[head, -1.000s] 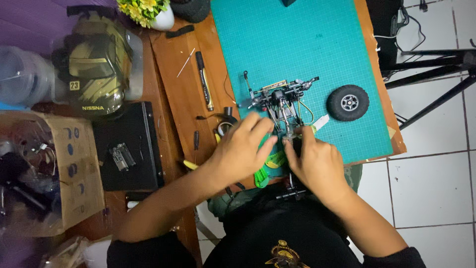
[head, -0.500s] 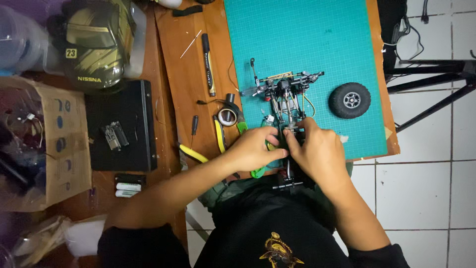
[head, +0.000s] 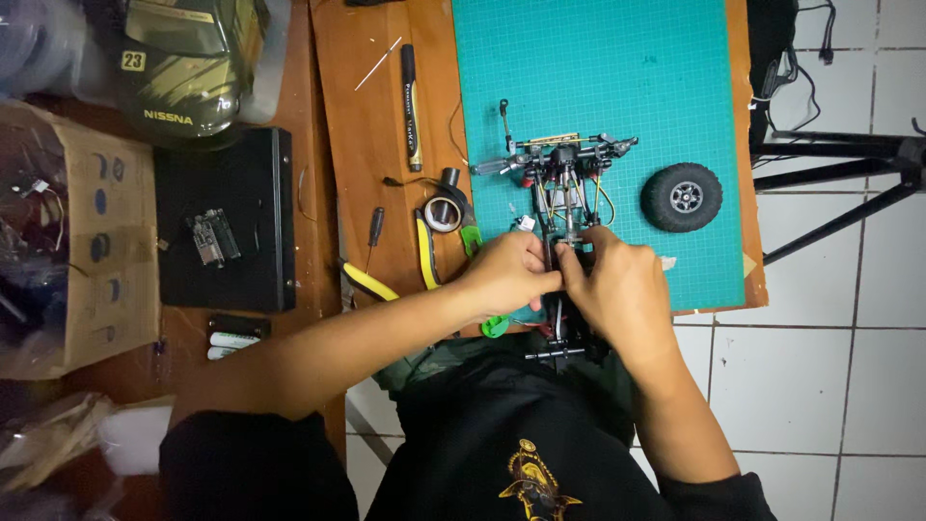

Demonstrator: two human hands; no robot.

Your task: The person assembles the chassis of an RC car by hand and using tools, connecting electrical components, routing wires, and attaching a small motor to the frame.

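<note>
A small model car chassis (head: 564, 183) with wires and axles lies on the teal cutting mat (head: 617, 77), its rear end hanging over the near table edge. My left hand (head: 506, 275) and my right hand (head: 617, 289) both pinch the middle of the chassis frame, fingers closed on it and touching each other. A loose black wheel (head: 682, 196) with a grey hub lies on the mat to the right of the chassis. Green-handled pliers (head: 487, 289) lie partly hidden under my left hand.
A black marker (head: 410, 106), a roll of tape (head: 444, 212), a small screwdriver (head: 373, 232) and yellow-handled cutters (head: 371, 283) lie on the wooden table (head: 362, 125). A black case (head: 227, 227), a cardboard box (head: 82, 241) and a model car body shell (head: 183, 58) sit left. A black stand (head: 839, 164) stands right.
The camera view has shifted, so the table sits differently in frame. Both hands have stayed on the chassis, closing in on its middle frame section.
</note>
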